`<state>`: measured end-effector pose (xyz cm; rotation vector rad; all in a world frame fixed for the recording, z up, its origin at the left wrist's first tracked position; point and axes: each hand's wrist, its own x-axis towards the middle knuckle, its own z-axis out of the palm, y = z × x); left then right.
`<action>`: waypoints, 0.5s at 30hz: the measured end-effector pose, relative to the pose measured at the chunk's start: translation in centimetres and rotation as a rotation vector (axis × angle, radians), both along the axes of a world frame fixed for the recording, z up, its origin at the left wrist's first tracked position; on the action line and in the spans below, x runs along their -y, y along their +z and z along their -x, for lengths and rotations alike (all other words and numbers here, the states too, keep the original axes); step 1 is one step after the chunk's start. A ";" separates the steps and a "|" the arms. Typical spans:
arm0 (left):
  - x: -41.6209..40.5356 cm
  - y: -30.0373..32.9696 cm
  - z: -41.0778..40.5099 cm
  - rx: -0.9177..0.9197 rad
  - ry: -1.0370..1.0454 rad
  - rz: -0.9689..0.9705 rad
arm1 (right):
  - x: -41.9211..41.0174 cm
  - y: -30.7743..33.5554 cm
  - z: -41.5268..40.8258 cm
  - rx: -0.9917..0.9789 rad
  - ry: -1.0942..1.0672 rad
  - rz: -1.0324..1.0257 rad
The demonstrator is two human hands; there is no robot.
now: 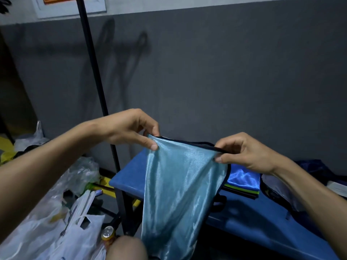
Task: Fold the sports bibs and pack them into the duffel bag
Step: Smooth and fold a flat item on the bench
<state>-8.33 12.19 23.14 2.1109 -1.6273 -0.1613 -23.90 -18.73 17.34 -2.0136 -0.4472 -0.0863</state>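
A light, slippery, limp blue bib [176, 188] hangs from its dark top hem, pinched by the left hand [131, 128] at ten o'clock and the right hand [242, 151] at two, probably best held there.

Bib [178, 184]: thin light-blue cloth, satiny and glossy with a fine ribbed sheen, edged in matt dark trim; hangs below the left grip [131, 128] and right grip [242, 152], both pinching its top edge.
Desk [253, 218]: blue top, matt, finely textured; dark matt frame.
Folded stack [244, 181], below the right grip: shiny blue satin cloth on top, coloured cloth layers beneath.
Bags [56, 231], below the left grip: thin crinkled plastic, white and clear, slightly glossy.
Can [108, 232]: shiny metal top.
Wall [225, 72]: grey, matt.
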 end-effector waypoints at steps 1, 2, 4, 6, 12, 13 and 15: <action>0.1 0.0 0.0 0.034 0.006 0.002 | 0.0 0.1 0.0 -0.007 0.009 0.000; 0.2 0.1 0.0 0.095 0.008 0.005 | -0.1 0.1 0.0 -0.009 0.017 0.005; 0.5 0.3 0.0 0.258 0.007 0.021 | -0.1 -0.1 -0.1 -0.008 0.017 0.015; 0.8 0.5 0.2 0.410 0.006 0.038 | -0.1 -0.5 -0.3 0.014 -0.038 0.048; 1.7 1.5 2.1 0.815 -0.131 -0.020 | 0.3 -2.6 -1.3 0.393 -0.290 0.483; 1.7 1.6 2.3 0.859 -0.140 -0.030 | 0.4 -2.9 -1.4 0.415 -0.332 0.473; 1.6 1.8 2.3 0.892 -0.145 -0.049 | 0.7 -3.4 -1.7 0.418 -0.407 0.412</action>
